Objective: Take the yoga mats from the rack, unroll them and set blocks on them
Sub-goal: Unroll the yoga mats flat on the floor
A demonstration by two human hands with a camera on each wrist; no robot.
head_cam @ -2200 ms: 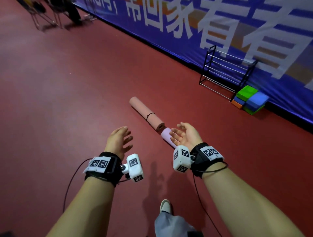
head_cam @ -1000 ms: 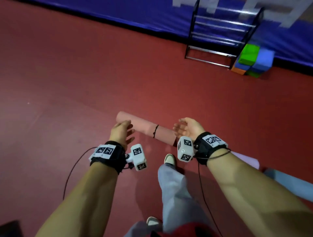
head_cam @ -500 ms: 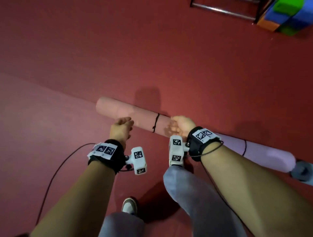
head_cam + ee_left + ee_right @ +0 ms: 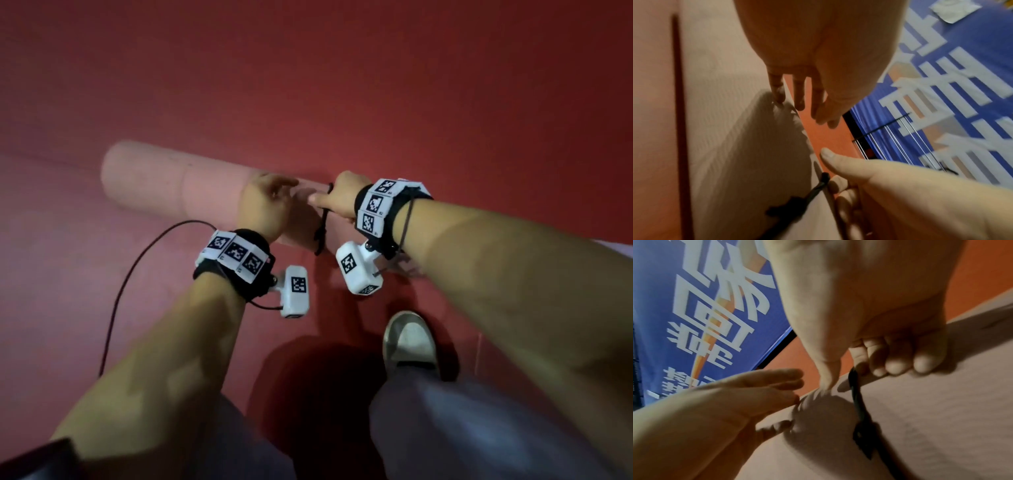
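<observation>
— Where now? Pink rolled yoga mat (image 4: 178, 186) flat on the red floor (image 4: 376, 85), crosswise just ahead of the shoe (image 4: 409, 342). Black elastic band (image 4: 322, 226) cinched round the roll near the middle.

— Hands? Left hand (image 4: 265, 205) laid over the roll just left of the band, fingers (image 4: 797, 91) straight and loose, tips over the far edge, gripping nothing. Right hand (image 4: 340, 198) on the band's other side, fingers (image 4: 898, 363) curled over the far edge of the roll, index seemingly hooked at the band; thumb (image 4: 840, 162) stretched toward the left hand.

— Handling? Likely light foam, soft and springy, faintly ribbed and grippy rather than slick. Nothing fragile. Stiff enough as a roll, floppy once free; probably sprung to curl back at the ends.

— Where to take hold? Band first: stretchy, so hooked with a finger and slid off the right-hand end, roll pinned under the left palm against rolling away. Then loose outer edge pressed to the floor, roll pushed away flat-handed.

— Blocks? Not in view here.
</observation>
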